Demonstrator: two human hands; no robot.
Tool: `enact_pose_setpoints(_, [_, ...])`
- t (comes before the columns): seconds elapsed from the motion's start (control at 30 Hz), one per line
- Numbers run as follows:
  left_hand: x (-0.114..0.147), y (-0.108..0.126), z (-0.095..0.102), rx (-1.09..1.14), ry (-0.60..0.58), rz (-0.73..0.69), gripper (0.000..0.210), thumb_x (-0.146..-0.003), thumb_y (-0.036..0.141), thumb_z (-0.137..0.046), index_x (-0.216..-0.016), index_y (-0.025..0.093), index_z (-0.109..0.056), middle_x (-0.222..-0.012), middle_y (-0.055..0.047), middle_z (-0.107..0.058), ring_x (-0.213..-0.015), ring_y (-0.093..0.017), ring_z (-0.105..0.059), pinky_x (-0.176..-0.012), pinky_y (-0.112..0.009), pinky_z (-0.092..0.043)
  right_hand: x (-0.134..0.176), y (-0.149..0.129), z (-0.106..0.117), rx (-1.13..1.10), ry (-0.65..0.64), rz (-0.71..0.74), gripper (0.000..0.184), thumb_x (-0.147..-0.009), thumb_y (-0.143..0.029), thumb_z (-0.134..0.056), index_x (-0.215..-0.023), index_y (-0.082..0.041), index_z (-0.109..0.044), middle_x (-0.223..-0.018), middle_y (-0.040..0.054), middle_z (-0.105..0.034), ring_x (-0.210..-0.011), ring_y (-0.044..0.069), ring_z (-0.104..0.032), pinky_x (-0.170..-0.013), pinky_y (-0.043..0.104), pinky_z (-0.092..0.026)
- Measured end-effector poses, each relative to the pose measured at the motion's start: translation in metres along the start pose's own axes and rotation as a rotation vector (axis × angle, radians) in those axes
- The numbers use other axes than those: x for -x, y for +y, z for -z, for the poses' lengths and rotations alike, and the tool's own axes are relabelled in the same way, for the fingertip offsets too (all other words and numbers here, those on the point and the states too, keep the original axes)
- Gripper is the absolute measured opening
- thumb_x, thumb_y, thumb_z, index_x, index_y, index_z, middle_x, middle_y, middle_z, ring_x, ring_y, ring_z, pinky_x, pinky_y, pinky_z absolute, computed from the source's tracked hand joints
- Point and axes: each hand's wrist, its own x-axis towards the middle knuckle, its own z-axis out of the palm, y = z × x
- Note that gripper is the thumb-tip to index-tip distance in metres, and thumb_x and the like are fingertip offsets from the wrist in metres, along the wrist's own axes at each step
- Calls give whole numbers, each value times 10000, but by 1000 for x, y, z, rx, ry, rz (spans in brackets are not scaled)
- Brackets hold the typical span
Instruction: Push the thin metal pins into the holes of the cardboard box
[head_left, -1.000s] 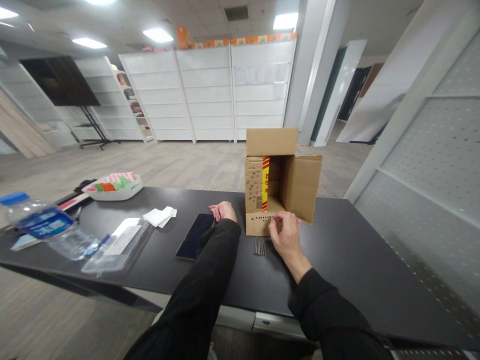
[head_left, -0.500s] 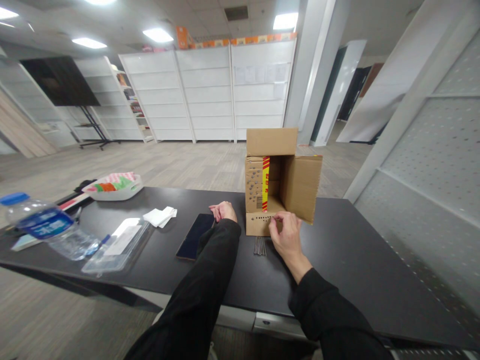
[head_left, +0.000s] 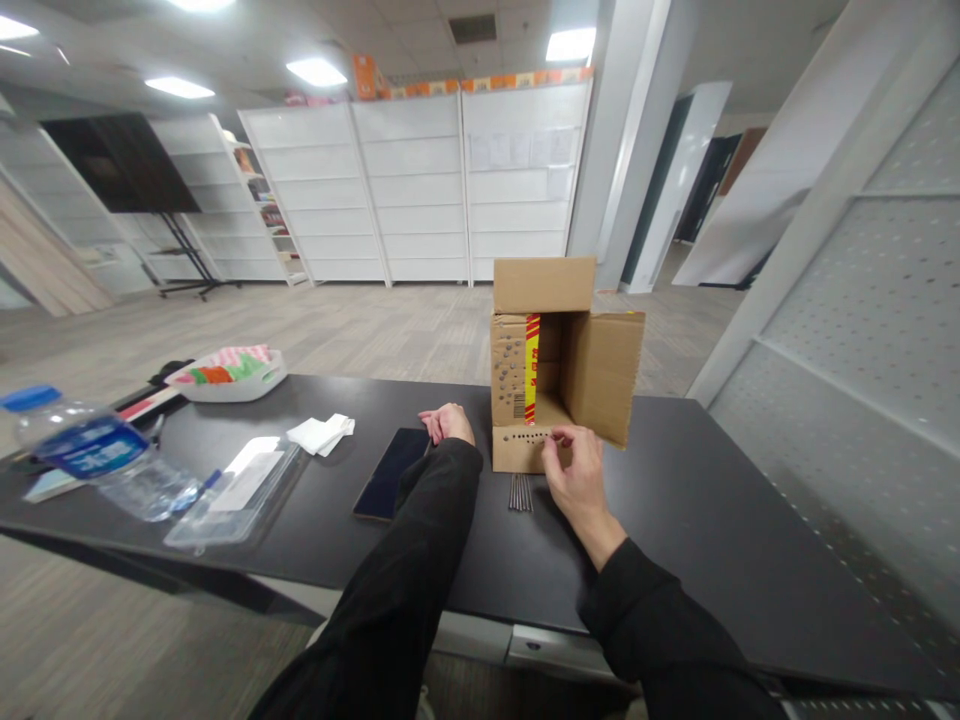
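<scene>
An open cardboard box (head_left: 510,360) stands on the dark table, its side flap swung out to the right and a yellow-red tape strip down its front. The lower front panel (head_left: 517,458) carries a row of small dark holes or dots. My right hand (head_left: 576,470) is at this panel's right part, thumb and index finger pinched together; what they hold is too small to make out. Several thin metal nails or screws (head_left: 520,493) lie side by side before the box. My left hand (head_left: 450,424) rests on the table left of the box, fingers loosely bent and partly apart, holding nothing visible.
A dark phone (head_left: 390,472) lies beside my left forearm. Farther left are folded white tissues (head_left: 321,434), a clear plastic case (head_left: 238,492), a water bottle (head_left: 105,455) and a white basket (head_left: 229,385) with colourful cloth. A perforated panel (head_left: 847,400) borders the table's right side.
My right hand has shifted slightly to the right along the lower panel, still pinched. The left hand, box and nails or screws stay where they were.
</scene>
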Motion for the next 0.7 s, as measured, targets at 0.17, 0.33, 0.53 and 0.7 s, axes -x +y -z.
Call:
enact_pose_setpoints(0.17, [0, 2, -2, -14, 2, 25, 649, -923, 282, -607, -1325, -217, -507, -723, -294, -708, -613, -333, -715, -390, -242, -393, -2, -7, 7, -75, 14, -22, 63, -953, -232, -545, -994, -216, -590, -892, 55, -653, -819, 213, -586, -769, 383, -448])
enact_pose_setpoints(0.33, [-2, 6, -5, -95, 9, 105, 508, -901, 108, -554, -1244, -267, -531, -728, -324, -699, -636, -325, -717, -403, -242, -396, 1, -12, 12, -166, 22, -106, 45, -947, -259, -576, -955, -220, -597, -870, 46, -650, -776, 197, -590, -704, 357, -477])
enact_pose_setpoints(0.53, [-6, 9, -8, -146, 14, 145, 481, -884, 83, -547, -1211, -270, -552, -678, -300, -693, -591, -312, -703, -388, -236, -385, 19, -25, 29, -188, -43, -184, 60, -937, -287, -605, -933, -227, -598, -807, 19, -635, -715, 176, -588, -661, 321, -483])
enact_pose_setpoints(0.7, [-6, 10, -10, -154, 12, 147, 495, -892, 84, -546, -1228, -280, -529, -716, -319, -697, -623, -314, -714, -399, -232, -389, 34, -37, 49, -239, -261, -142, 57, -940, -254, -599, -891, -240, -574, -721, -15, -596, -651, 152, -576, -611, 284, -473])
